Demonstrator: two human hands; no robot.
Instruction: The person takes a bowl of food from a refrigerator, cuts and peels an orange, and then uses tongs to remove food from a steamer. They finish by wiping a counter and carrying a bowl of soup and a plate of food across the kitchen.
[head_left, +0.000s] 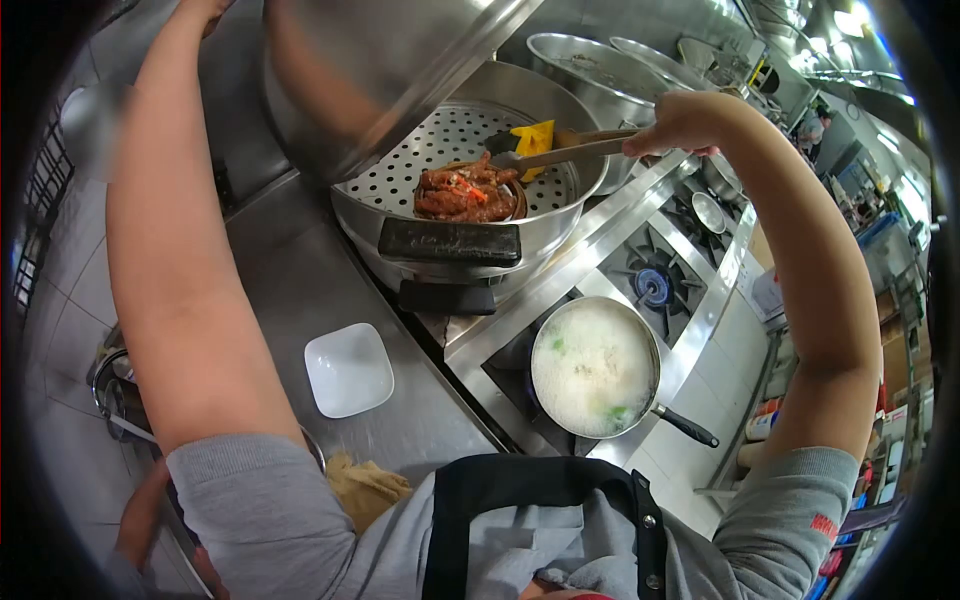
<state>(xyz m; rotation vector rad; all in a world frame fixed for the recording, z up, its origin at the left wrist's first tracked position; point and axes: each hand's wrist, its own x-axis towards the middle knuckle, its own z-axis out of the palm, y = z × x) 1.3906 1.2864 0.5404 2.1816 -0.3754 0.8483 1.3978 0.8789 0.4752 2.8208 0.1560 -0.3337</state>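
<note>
My right hand point(680, 125) is closed round the handles of wooden-looking tongs point(575, 150), whose tips reach the edge of a small round dish of reddish-brown food point(465, 192). That dish sits on the perforated tray of a large steamer pot point(375, 180), beside a yellow cloth or piece point(535, 140). Over the pot's left side a big metal lid point(380, 70) is raised and tilted. My left hand point(205, 8) is at the top edge, mostly cut off by the frame and near the lid; its fingers and any grip are hidden.
A pan of white bubbling liquid point(595, 368) stands on the stove, near a lit burner point(652, 287). On the steel counter point(275, 290) lie a white square dish point(349, 370) and a tan cloth point(365, 485). Another person's arm point(143, 515) shows at lower left.
</note>
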